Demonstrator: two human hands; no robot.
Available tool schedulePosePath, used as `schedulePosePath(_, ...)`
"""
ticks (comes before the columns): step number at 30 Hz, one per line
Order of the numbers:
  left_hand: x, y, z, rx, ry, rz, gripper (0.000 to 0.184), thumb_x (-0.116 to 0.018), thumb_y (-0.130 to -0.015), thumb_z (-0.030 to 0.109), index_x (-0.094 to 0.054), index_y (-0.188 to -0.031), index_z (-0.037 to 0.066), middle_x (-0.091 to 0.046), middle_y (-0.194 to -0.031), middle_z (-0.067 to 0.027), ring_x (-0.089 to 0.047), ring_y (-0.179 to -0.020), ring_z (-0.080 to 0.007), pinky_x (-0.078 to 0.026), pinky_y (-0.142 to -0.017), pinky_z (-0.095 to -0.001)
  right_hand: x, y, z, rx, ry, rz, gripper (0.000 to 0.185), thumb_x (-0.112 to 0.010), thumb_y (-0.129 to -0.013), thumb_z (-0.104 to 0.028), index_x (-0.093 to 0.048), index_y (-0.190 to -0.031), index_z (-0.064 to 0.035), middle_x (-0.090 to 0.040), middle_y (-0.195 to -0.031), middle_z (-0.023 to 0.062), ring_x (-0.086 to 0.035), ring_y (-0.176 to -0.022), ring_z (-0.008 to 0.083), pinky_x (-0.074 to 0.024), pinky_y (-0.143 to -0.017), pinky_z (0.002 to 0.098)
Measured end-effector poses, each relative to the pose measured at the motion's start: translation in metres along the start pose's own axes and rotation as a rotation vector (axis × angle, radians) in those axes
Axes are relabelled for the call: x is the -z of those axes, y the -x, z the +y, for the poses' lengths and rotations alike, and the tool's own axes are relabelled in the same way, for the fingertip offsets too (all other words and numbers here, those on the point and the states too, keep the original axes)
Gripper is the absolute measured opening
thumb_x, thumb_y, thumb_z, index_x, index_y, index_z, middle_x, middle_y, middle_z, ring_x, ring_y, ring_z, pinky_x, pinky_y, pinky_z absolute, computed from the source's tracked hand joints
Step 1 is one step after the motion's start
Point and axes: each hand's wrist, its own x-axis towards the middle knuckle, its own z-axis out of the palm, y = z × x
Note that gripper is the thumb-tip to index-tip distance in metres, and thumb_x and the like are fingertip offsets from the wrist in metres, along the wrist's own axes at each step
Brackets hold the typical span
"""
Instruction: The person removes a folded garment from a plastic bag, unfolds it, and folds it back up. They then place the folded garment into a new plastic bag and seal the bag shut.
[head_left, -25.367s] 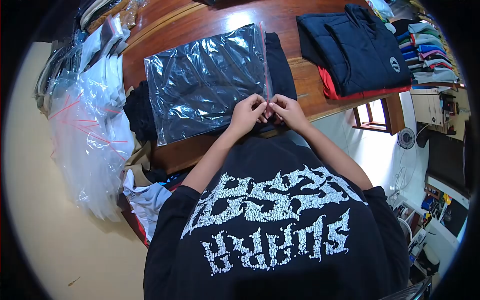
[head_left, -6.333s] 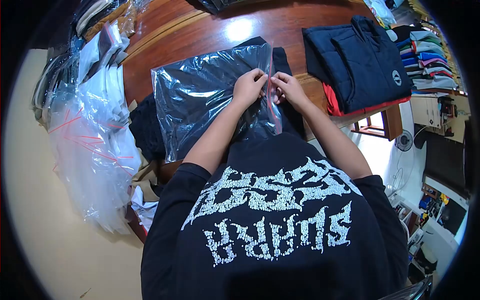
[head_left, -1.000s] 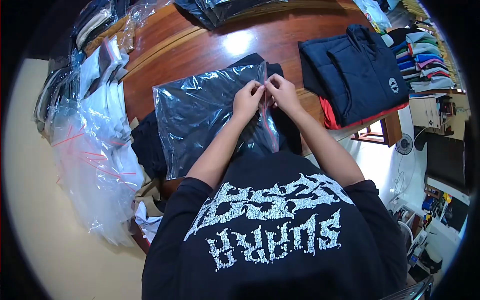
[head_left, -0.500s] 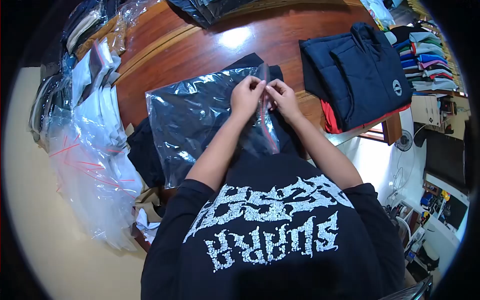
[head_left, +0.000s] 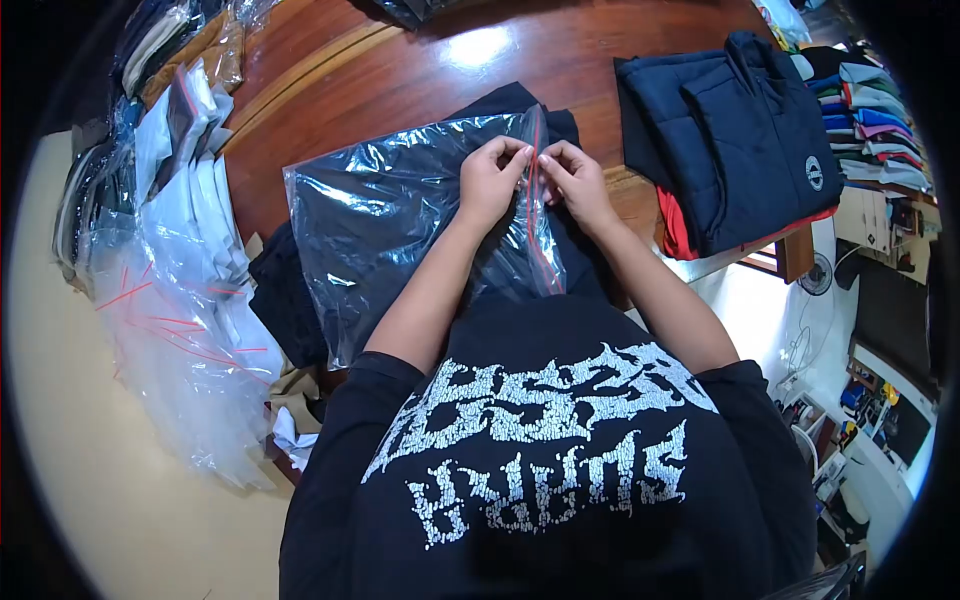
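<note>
A clear plastic bag [head_left: 375, 215] with a red strip along its right end lies flat on the table, a dark folded garment showing through it. My left hand [head_left: 494, 180] pinches the bag's edge just left of the red strip. On the other side of the strip, my right hand [head_left: 574, 182] pinches the same end with thumb and forefinger. Dark cloth [head_left: 565, 125] shows beneath and beyond the bag.
To the right sits a folded navy jacket [head_left: 740, 150] with a round white logo, red cloth [head_left: 676, 225] under it. Several empty clear bags [head_left: 185, 370] with red strips hang at the left, below white packets [head_left: 195, 210]. Folded clothes [head_left: 870, 130] are stacked far right.
Both hands stay pinched at the bag's red-striped end, with the fingertips shifted slightly. The red strip looks straighter between them. The whole view has moved a little.
</note>
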Motion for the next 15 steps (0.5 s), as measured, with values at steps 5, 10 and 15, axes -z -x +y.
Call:
schedulePosePath(5, -0.0005, -0.0021, -0.006, -0.044, -0.007, 0.014, 0.013, -0.066, -0.09, 0.012, -0.067, -0.09, -0.001, -0.066, -0.075, -0.0036, -0.059, -0.061, -0.0068, -0.048, -0.056, -0.0227, 0.0011, -0.0008, 0.0013, 0.011, 0.011, 0.001, 0.017, -0.057, -0.097, -0.019, -0.059, -0.092, -0.0034, -0.058, -0.07, 0.0004, -0.052, -0.052, 0.0064, -0.0416, -0.047, 0.02)
schedulePosePath(10, 0.0011, -0.0007, -0.0007, -0.014, -0.031, -0.004, 0.012, -0.064, -0.091, 0.012, -0.067, -0.093, 0.0, -0.065, -0.077, -0.0016, -0.058, -0.066, -0.0056, -0.047, -0.059, -0.0214, 0.0013, -0.0004, 0.0022, 0.004, 0.006, 0.011, 0.016, -0.057, -0.097, -0.02, -0.059, -0.093, -0.004, -0.058, -0.071, 0.0004, -0.054, -0.053, 0.0065, -0.0428, -0.048, 0.0198)
schedulePosePath(15, 0.0008, 0.0009, 0.0028, 0.028, -0.012, -0.023, 0.013, -0.063, -0.092, 0.012, -0.066, -0.095, 0.0, -0.065, -0.08, -0.0002, -0.056, -0.069, -0.0042, -0.045, -0.061, -0.02, 0.0026, -0.001, 0.0037, 0.013, 0.002, 0.001, 0.016, -0.057, -0.097, -0.019, -0.059, -0.093, -0.0042, -0.058, -0.071, 0.0006, -0.055, -0.053, 0.0068, -0.0437, -0.048, 0.0199)
